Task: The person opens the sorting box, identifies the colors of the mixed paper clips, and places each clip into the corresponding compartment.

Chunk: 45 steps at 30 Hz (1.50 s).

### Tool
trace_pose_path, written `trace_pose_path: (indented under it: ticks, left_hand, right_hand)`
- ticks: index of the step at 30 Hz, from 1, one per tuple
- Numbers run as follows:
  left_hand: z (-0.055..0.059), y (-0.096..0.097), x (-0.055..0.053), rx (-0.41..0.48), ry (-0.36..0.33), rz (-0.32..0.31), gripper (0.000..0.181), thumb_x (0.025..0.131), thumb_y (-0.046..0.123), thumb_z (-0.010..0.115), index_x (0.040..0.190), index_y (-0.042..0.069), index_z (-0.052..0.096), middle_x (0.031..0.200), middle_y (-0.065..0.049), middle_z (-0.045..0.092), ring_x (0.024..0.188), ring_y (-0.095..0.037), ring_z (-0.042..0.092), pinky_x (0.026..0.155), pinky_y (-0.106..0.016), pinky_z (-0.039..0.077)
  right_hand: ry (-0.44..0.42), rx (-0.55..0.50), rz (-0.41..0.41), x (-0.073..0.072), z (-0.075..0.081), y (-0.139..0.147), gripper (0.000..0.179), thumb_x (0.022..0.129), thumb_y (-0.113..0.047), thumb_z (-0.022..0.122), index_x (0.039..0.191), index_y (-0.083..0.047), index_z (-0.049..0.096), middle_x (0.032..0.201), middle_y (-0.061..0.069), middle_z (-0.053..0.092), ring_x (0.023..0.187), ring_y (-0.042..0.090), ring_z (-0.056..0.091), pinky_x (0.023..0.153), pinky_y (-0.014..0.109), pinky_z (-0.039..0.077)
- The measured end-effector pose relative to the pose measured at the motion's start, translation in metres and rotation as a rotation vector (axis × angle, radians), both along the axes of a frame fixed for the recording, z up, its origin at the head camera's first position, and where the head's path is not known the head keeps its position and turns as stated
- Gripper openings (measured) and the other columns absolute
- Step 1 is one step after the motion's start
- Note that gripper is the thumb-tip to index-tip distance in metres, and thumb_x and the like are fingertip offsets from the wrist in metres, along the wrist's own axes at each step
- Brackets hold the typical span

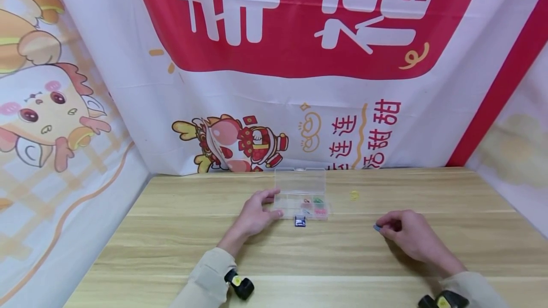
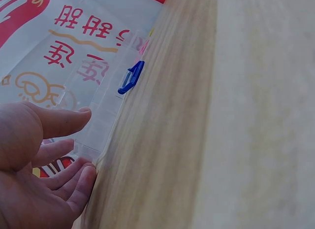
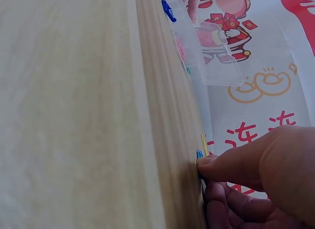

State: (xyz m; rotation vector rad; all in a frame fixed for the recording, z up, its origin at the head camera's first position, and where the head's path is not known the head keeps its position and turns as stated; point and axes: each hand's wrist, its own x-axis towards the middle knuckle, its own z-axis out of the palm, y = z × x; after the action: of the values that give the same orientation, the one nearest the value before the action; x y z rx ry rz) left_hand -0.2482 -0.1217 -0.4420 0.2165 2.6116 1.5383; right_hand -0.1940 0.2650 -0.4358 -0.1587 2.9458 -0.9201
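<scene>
A clear plastic compartment box lies on the table with its transparent lid raised at the back. My left hand is at the box's left end, thumb and fingers spread loosely, fingertips right at the corner. A blue latch-like piece is at the box's front. Small red, green and pink pieces lie in the right-hand compartments. To the right of the box, my right hand pinches small blue paper clips between thumb and fingers, close over the table.
Several yellow paper clips lie on the wooden table right of the box. A printed cloth hangs along the table's back edge, and more printed cloth covers the left side.
</scene>
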Motion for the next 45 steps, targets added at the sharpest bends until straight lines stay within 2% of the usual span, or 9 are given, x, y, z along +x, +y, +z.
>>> trace_pose_path:
  ticks: [5,13,27,36,45]
  left_hand:
    - [-0.002,-0.002,-0.001,0.012,0.022,-0.008,0.063,0.089,0.008,0.081,0.149,0.011,0.060,0.146,-0.020,0.060,0.131,-0.035,0.061,0.106,-0.047,0.058]
    - [-0.001,-0.002,-0.001,-0.003,0.007,-0.004,0.064,0.091,0.010,0.080,0.151,0.013,0.059,0.148,-0.018,0.058,0.134,-0.034,0.059,0.108,-0.047,0.057]
    - [-0.001,-0.001,-0.001,-0.009,0.011,-0.008,0.063,0.091,0.010,0.080,0.150,0.013,0.059,0.148,-0.017,0.058,0.135,-0.034,0.059,0.109,-0.048,0.056]
    - [0.001,0.000,-0.002,-0.012,0.013,-0.017,0.063,0.091,0.011,0.080,0.151,0.014,0.059,0.148,-0.017,0.058,0.136,-0.034,0.058,0.113,-0.049,0.054]
    - [0.000,0.000,-0.001,-0.011,0.003,-0.006,0.063,0.091,0.012,0.081,0.150,0.016,0.059,0.149,-0.016,0.058,0.137,-0.034,0.058,0.112,-0.049,0.054]
  right_hand:
    - [0.001,0.020,0.013,0.000,0.001,-0.001,0.013,0.096,-0.009,0.075,0.108,-0.009,0.080,0.093,-0.002,0.074,0.085,0.014,0.062,0.070,0.023,0.053]
    - [-0.044,0.020,0.005,-0.002,0.005,-0.004,0.015,0.098,-0.005,0.072,0.112,-0.007,0.077,0.098,0.001,0.073,0.086,0.017,0.060,0.076,0.032,0.056]
    - [0.005,0.003,0.029,0.001,0.003,-0.003,0.015,0.100,-0.006,0.068,0.109,-0.012,0.078,0.105,0.001,0.077,0.092,0.015,0.063,0.077,0.028,0.054]
    - [-0.002,-0.082,-0.037,0.003,0.011,-0.011,0.015,0.102,-0.013,0.070,0.114,-0.013,0.080,0.112,0.004,0.078,0.095,0.018,0.063,0.074,0.023,0.054]
    - [0.019,-0.194,-0.010,-0.008,0.016,-0.045,0.016,0.101,-0.010,0.069,0.114,-0.009,0.078,0.110,0.007,0.076,0.093,0.018,0.063,0.069,0.022,0.055]
